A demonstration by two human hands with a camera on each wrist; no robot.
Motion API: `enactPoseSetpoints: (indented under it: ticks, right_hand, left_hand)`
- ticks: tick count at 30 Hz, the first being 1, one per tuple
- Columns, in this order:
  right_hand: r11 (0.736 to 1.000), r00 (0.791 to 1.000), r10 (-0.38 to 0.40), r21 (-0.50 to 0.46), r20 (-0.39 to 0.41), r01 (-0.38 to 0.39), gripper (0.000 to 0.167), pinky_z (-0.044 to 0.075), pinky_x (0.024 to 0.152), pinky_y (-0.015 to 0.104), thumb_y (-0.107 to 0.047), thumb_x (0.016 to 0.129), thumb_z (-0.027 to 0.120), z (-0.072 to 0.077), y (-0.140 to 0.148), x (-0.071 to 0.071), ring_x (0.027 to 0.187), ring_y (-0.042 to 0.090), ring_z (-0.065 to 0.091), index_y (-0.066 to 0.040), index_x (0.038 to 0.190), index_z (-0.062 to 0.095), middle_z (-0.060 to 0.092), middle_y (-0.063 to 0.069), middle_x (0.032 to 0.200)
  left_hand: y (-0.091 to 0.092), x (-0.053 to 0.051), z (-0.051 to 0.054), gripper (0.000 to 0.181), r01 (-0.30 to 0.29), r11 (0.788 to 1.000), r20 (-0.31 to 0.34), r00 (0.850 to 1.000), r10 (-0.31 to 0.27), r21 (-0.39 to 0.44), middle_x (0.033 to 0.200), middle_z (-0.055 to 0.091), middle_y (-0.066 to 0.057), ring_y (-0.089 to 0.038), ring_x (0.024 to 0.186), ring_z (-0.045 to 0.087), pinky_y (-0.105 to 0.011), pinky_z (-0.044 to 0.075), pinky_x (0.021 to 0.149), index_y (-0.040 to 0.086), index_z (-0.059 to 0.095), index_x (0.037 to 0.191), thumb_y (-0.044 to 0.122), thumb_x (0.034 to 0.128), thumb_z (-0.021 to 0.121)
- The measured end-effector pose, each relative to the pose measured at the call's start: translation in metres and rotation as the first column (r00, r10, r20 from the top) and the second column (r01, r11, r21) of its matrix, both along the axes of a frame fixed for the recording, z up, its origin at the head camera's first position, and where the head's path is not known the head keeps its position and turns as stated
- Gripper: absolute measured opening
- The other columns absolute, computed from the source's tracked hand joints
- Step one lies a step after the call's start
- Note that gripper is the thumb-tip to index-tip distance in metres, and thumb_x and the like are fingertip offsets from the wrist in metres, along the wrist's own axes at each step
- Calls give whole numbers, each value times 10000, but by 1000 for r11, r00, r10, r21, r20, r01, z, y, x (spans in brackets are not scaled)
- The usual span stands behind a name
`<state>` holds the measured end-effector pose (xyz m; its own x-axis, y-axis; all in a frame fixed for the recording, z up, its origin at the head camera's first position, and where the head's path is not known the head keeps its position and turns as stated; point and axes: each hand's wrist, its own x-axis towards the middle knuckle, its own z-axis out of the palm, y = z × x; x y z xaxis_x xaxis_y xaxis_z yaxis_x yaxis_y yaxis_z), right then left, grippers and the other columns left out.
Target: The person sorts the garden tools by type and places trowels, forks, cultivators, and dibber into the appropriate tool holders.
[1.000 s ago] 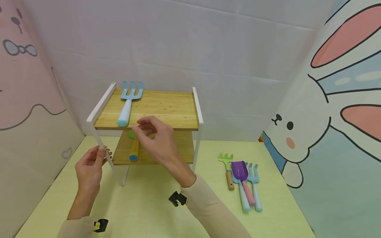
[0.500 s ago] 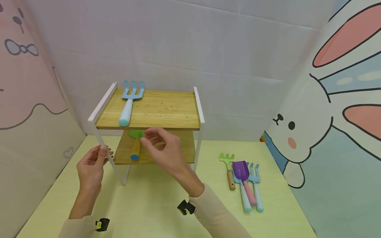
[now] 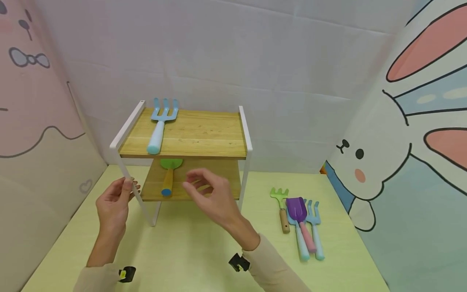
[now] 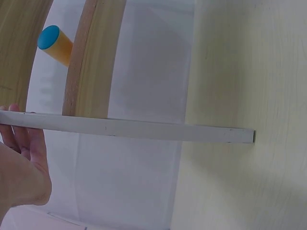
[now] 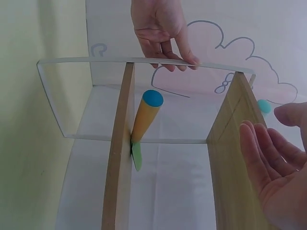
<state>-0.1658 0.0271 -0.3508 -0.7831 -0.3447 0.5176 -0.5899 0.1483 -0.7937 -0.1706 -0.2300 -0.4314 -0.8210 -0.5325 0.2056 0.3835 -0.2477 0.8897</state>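
Observation:
A two-tier shelf [image 3: 208,132] with wooden boards and a white frame stands on the table. My left hand [image 3: 114,207] grips its front left leg [image 4: 144,130], thumb on one side and fingers on the other. My right hand [image 3: 215,198] hovers in front of the lower board, holding nothing, its fingers loosely bent. On that board lies a garden tool [image 3: 168,180] with an orange, blue-ended handle and a green head, partly hidden under the upper board. A light blue hand fork [image 3: 157,132] rests on the left of the upper board, tines toward the back.
Right of the shelf, several tools lie on the pale yellow table [image 3: 175,251]: a green rake [image 3: 282,209] with a wooden handle, a purple shovel [image 3: 297,209] with a pink handle, and a light blue fork [image 3: 314,227]. The shovel overlaps another light blue tool.
My right hand has moved down and to the right, away from the upper board's front edge, uncovering the green-headed tool. My left hand keeps its grip on the leg.

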Motion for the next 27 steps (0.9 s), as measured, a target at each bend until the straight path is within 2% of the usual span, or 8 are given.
enactPoseSetpoints:
  ticks: [9,18,21,27]
  right_hand:
    - [1000,1000,4,21,-6,-4,199,634,695,275,-129,970,731,-14,11,5,896,153,722,-64,1156,703,741,54,1054]
    - [1000,1000,-4,28,17,3,237,638,704,293,-132,959,751,-32,27,9,887,177,730,-75,1182,695,735,141,1086]
    - [999,1000,-10,46,26,9,248,639,698,293,-123,952,758,-39,32,11,892,178,728,-64,1184,694,738,133,1092]
    - [996,998,-41,79,53,37,287,638,699,295,-149,947,772,-53,46,16,912,174,719,-30,1195,695,733,34,1090]
  left_hand:
    - [-2,1,1,141,-1,1000,3,1000,1,5,838,746,-34,-108,767,735,-214,621,782,-78,728,1030,40,994,662]
    - [-2,-1,-1,150,8,1000,1,1000,-8,-1,846,746,-30,-111,770,733,-216,621,782,-85,723,1038,43,998,657]
    - [-2,-1,-1,149,6,1000,-3,1000,-6,-3,839,744,-29,-110,767,733,-216,621,779,-85,723,1033,43,998,657]
    - [-2,0,-1,146,6,1000,3,1000,-6,-8,832,743,-22,-109,764,732,-220,623,782,-82,726,1033,45,997,662]
